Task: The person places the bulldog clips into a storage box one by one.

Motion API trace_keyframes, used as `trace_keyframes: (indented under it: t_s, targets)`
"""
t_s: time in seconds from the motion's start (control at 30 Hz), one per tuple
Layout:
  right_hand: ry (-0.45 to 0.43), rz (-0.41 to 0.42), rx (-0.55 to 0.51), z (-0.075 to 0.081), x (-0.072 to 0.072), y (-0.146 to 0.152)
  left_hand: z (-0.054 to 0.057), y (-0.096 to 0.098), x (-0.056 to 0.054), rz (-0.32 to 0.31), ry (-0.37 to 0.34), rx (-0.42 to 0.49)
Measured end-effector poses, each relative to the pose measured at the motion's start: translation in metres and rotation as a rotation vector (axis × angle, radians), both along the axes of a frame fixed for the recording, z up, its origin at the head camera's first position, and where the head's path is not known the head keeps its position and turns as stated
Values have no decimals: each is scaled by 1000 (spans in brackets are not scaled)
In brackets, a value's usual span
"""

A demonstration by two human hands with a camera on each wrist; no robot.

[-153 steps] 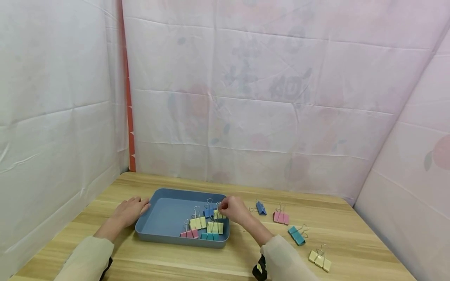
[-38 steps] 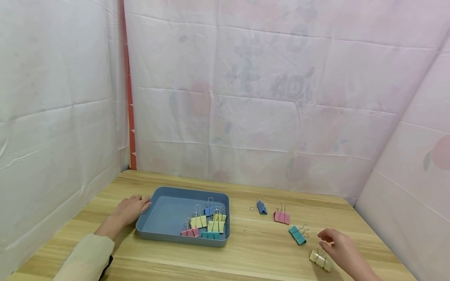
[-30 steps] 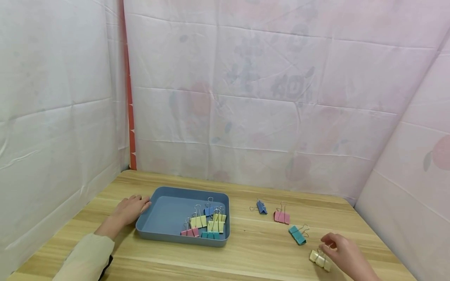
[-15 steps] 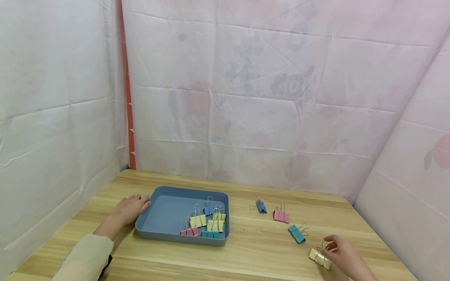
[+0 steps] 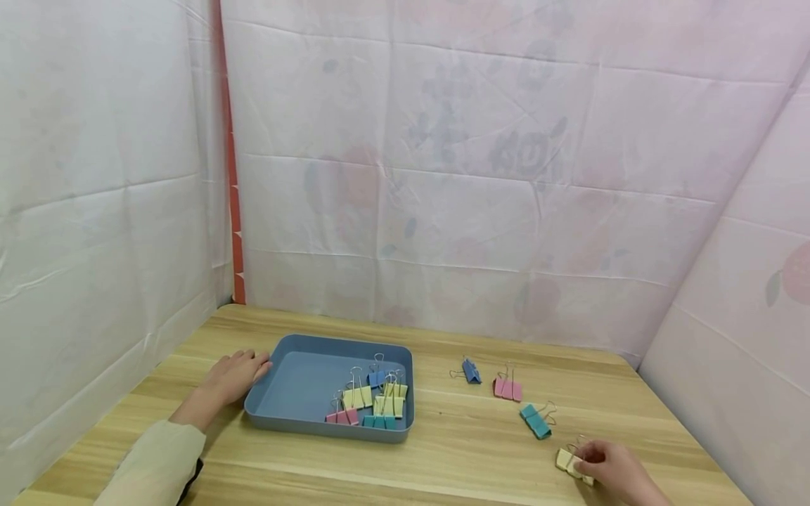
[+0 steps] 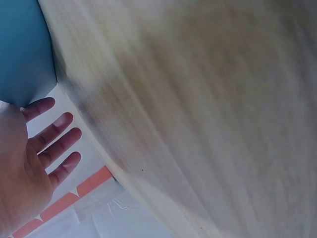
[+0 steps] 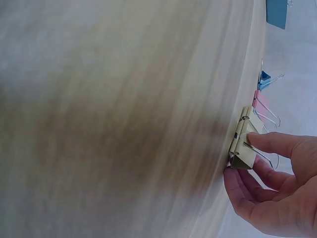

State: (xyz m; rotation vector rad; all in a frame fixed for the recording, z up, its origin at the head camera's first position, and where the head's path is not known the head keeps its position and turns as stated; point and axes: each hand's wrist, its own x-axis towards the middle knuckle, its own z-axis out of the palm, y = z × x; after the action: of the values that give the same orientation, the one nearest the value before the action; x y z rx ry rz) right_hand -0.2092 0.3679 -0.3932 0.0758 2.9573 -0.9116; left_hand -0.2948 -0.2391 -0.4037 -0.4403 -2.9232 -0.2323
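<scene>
At the table's right front, my right hand (image 5: 610, 467) is on a yellow binder clip (image 5: 567, 462). In the right wrist view the thumb presses one side of that clip (image 7: 242, 141) and the other fingers curl behind it, so the hand pinches it. The clip still lies at the table surface. My left hand (image 5: 235, 379) rests with fingers extended against the left side of the blue tray (image 5: 297, 426); the left wrist view shows the fingers (image 6: 59, 148) spread, the thumb at the tray wall.
In the tray's right half lie yellow, blue, pink and teal binder clips (image 5: 357, 398). On the wooden table (image 5: 455, 457), right of the tray, are a blue clip (image 5: 471, 371), a pink clip (image 5: 508, 389) and a teal clip (image 5: 536, 422). White curtains (image 5: 474, 176) hang around the table.
My right hand has gone from the tray's right side to the table's right front, then lowered onto the yellow binder clip and pinched it. The left hand has stayed at the tray.
</scene>
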Motion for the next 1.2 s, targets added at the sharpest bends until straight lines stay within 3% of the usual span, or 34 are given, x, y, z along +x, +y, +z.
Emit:
trace_keyframes:
  t_s: [0.37,0.8,1.03,1.2]
  targets:
    - [61,68,56,3,3,-4,2,1,3,-6,0,7]
    - [100,82,12,11,4,-10,2,0,1,0,-11,12]
    - [151,178,7,19,6,-13,2,1,1,1,-17,14]
    - [140,167,11,25,7,-22,3,0,2,2,-16,12]
